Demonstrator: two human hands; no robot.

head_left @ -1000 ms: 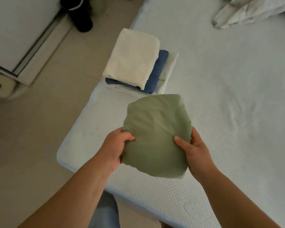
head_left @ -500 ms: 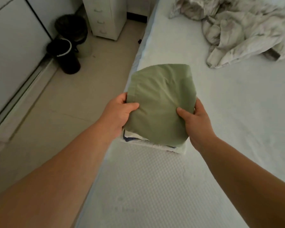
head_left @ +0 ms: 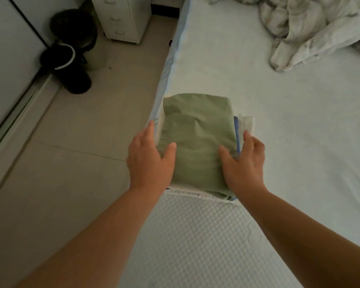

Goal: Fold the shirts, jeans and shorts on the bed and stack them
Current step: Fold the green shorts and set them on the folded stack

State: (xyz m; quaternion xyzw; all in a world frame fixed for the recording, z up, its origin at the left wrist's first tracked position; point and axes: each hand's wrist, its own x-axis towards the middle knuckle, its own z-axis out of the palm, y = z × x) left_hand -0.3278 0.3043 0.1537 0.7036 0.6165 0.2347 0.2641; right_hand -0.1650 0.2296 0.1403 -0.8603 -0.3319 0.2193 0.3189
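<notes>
Green garment (head_left: 197, 140): folded into a rough rectangle, lying flat on top of the stack at the left edge of the bed.
Stack (head_left: 244, 125): folded clothes under the green piece; a blue layer (head_left: 237, 138) and white layers show along the right side, and a white edge with a ribbed look shows along the near side. How many pieces it holds cannot be told.
Left hand (head_left: 150, 161): fingers straight and together, laid along the left side of the stack, the thumb resting on the green fabric. It presses rather than grips.
Right hand (head_left: 244, 163): fingers spread and nearly straight, lying on the right edge of the green garment and the layers below it, thumb on the green fabric. Nothing is pinched.
Bed (head_left: 299, 163): pale mattress; the near part has a quilted, dimpled surface, and the stack sits beside the blue-trimmed left edge.
Crumpled cloth (head_left: 312, 30): a loose pale heap at the far right of the bed, well apart from the stack; unfolded.
Drawer unit (head_left: 123, 15): white, on the floor near the head of the bed, drawers closed, contents hidden.
Dark bin (head_left: 75, 26): round, standing left of the drawer unit; its inside cannot be made out.
Black boot-like object (head_left: 71, 69): on the floor in front of the bin, with a pale band round it.
</notes>
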